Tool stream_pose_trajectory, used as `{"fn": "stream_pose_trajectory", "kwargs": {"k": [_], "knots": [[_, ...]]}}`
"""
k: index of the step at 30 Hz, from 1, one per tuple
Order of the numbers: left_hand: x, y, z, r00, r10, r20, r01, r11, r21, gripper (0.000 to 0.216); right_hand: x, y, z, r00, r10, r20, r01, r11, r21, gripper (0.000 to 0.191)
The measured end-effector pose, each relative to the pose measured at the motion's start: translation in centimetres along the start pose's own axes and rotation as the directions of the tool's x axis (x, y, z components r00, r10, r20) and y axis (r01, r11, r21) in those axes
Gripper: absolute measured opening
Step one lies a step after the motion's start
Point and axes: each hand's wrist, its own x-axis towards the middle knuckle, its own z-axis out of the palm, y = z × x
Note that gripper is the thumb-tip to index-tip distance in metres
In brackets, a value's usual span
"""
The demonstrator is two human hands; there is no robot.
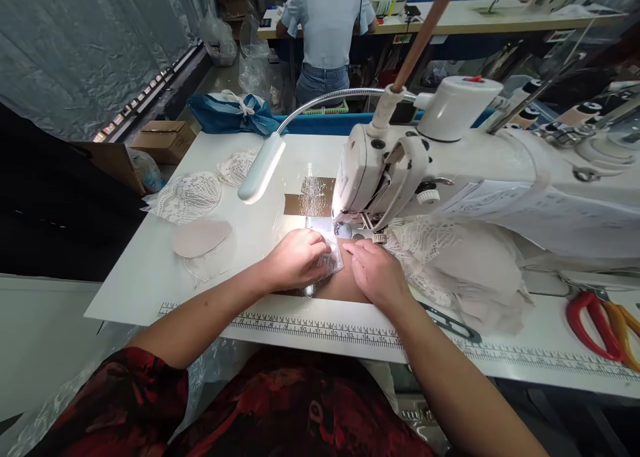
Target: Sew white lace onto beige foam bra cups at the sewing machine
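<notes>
My left hand (299,260) is closed, its fingertips bent down on a small whitish, see-through piece (332,260) just in front of the sewing machine's (367,174) needle area. Close by on the right, my right hand (376,270) has its fingers pressed together, the index fingertip near the edge of the same piece; whatever is between its fingers is hidden. Brown tape (345,287) covers the bed beneath both hands. The machine's presser foot is right ahead of my fingertips, under a bright light.
Lace cups (187,196) and a beige oval cup (201,237) lie at the left. More lace and beige fabric (470,270) is piled right of the needle. Red-handled scissors (595,324) lie far right. A lamp (263,167) hangs over the table; a person (327,24) sits beyond.
</notes>
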Motion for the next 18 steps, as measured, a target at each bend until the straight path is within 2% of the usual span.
{"fn": "stream_pose_trajectory", "kwargs": {"k": [4,13,15,18], "knots": [[0.0,0.4,1.3,0.999,-0.029,-0.024,0.030,0.998,0.050,0.028,-0.1,0.0,-0.1,0.999,-0.036,-0.041,0.038,0.998,0.045,0.034],[-0.8,-0.8,0.8,0.998,-0.020,-0.058,0.009,0.981,-0.192,0.019,-0.4,-0.7,-0.4,0.995,0.012,-0.100,0.005,0.987,0.162,0.032],[-0.8,-0.9,0.7,0.998,-0.031,-0.058,0.018,0.977,-0.213,0.019,-0.5,-0.7,-0.6,0.997,-0.053,-0.059,0.060,0.989,0.138,0.033],[-0.9,-1.0,0.7,0.998,0.000,-0.060,-0.013,0.976,-0.218,0.016,-0.8,-0.8,-1.3,0.975,-0.199,0.095,0.194,0.979,0.063,0.033]]}}
